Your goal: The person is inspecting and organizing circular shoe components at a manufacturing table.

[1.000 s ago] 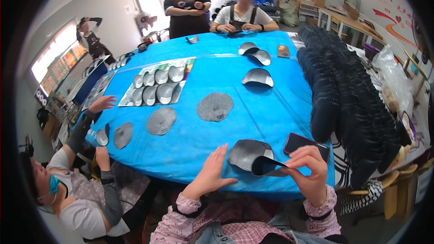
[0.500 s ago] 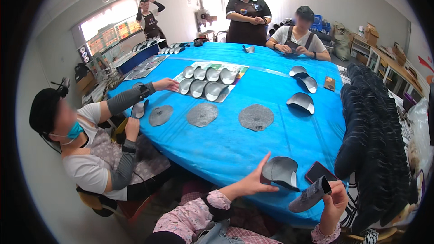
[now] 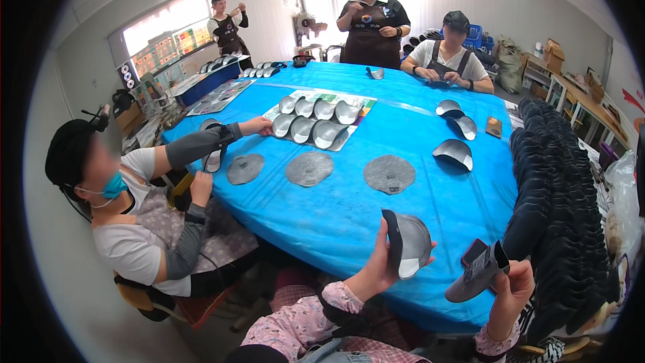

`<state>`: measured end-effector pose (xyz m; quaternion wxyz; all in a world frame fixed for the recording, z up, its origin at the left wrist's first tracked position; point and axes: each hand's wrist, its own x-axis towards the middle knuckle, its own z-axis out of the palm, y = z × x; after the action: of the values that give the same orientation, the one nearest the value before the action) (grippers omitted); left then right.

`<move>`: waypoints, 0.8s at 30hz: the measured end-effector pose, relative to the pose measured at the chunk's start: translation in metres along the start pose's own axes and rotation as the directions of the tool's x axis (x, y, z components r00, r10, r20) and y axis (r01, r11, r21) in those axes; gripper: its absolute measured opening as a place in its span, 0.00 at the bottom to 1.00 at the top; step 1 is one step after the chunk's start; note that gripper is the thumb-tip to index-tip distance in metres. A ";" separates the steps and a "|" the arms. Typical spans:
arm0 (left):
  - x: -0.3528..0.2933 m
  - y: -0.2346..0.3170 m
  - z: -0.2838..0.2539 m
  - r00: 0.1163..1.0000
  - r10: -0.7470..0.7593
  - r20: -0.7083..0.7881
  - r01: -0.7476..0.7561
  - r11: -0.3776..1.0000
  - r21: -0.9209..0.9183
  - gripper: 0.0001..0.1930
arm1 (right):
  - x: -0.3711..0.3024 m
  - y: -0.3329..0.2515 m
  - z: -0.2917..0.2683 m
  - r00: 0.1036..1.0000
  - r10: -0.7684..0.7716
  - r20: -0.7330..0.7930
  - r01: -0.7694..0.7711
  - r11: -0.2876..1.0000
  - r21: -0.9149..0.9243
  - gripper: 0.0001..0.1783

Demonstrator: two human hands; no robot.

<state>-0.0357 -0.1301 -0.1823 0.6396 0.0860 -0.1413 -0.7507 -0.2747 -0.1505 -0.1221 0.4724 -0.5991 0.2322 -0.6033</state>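
My left hand (image 3: 378, 267) is closed on a curved grey shell (image 3: 413, 242) with a dark edge, lifted over the near part of the table; the shell's silvery hollow side shows. In a pinch, my right hand (image 3: 513, 288) grips a curved dark grey felt-like piece (image 3: 467, 282) at its right end. A phone (image 3: 473, 253) lies behind that piece, partly hidden by it. Farther off on the blue cover are three flat, roundish grey pieces (image 3: 389, 175). More curved shells (image 3: 452, 154) rest at the right of the table.
A blue cover (image 3: 302, 218) spreads over the table. Rows of shells (image 3: 326, 133) stand on a printed board, where a co-worker's hand (image 3: 256, 126) reaches from the left. Tall stacks of black curved pieces (image 3: 561, 215) line the right edge. Other people are at the far side.
My left hand has closed on the near shell and raised it off the table, turning it more upright. My right hand, still gripping its piece, has shifted slightly right.
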 end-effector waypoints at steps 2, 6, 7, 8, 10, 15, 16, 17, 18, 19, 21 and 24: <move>-0.005 0.006 0.013 1.000 0.005 -0.010 -0.004 0.996 0.094 0.40 | 0.004 0.002 0.002 0.999 -0.043 -0.027 0.044 0.998 0.033 0.12; -0.024 0.017 0.034 0.989 0.035 0.145 -0.086 0.926 0.368 0.41 | 0.011 -0.006 0.018 0.999 -0.034 -0.009 0.034 0.999 0.005 0.12; -0.027 0.022 0.038 0.982 0.017 0.189 -0.088 0.924 0.373 0.44 | 0.014 -0.010 0.023 0.999 -0.035 -0.012 0.035 0.999 0.007 0.12; -0.030 0.025 0.039 0.982 0.017 0.188 -0.088 0.924 0.373 0.44 | 0.017 -0.010 0.026 0.999 -0.034 -0.012 0.034 0.999 0.008 0.12; -0.032 0.030 0.041 0.956 0.065 0.285 -0.195 0.870 0.454 0.43 | 0.023 -0.008 0.029 0.993 -0.108 -0.038 0.107 0.994 -0.018 0.11; -0.037 0.039 0.096 0.978 0.098 0.185 -0.205 0.287 0.936 0.54 | 0.048 0.013 0.017 0.999 -0.019 -0.036 0.021 0.998 0.066 0.08; -0.045 0.038 0.108 0.961 0.171 0.217 -0.232 0.075 0.970 0.56 | 0.054 0.028 0.017 1.000 0.017 -0.018 -0.013 0.981 0.192 0.07; -0.047 0.036 0.112 0.921 0.241 0.308 -0.283 -0.131 0.950 0.57 | 0.058 0.038 0.020 0.998 0.059 0.016 -0.061 0.965 0.255 0.06; -0.049 0.034 0.117 0.862 0.295 0.413 -0.311 -0.336 0.889 0.58 | 0.059 0.044 0.029 0.994 0.095 0.055 -0.107 0.941 0.322 0.06; -0.046 0.029 0.123 0.872 0.249 0.422 -0.347 -0.294 0.890 0.58 | 0.057 0.047 0.027 0.986 0.149 0.070 -0.164 0.925 0.342 0.06; -0.045 0.018 0.137 0.903 0.247 0.351 -0.208 -0.463 0.862 0.59 | 0.052 0.051 0.026 0.977 0.181 0.115 -0.212 0.894 0.395 0.06; -0.040 -0.006 0.141 0.913 0.217 0.345 -0.193 -0.516 0.835 0.61 | 0.042 0.049 0.023 0.958 0.249 0.140 -0.285 0.857 0.429 0.06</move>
<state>-0.0780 -0.0752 -0.0532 0.3993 0.5588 -0.7175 -0.1162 -0.2319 -0.2019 -0.1384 0.6846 -0.4605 0.1502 -0.5446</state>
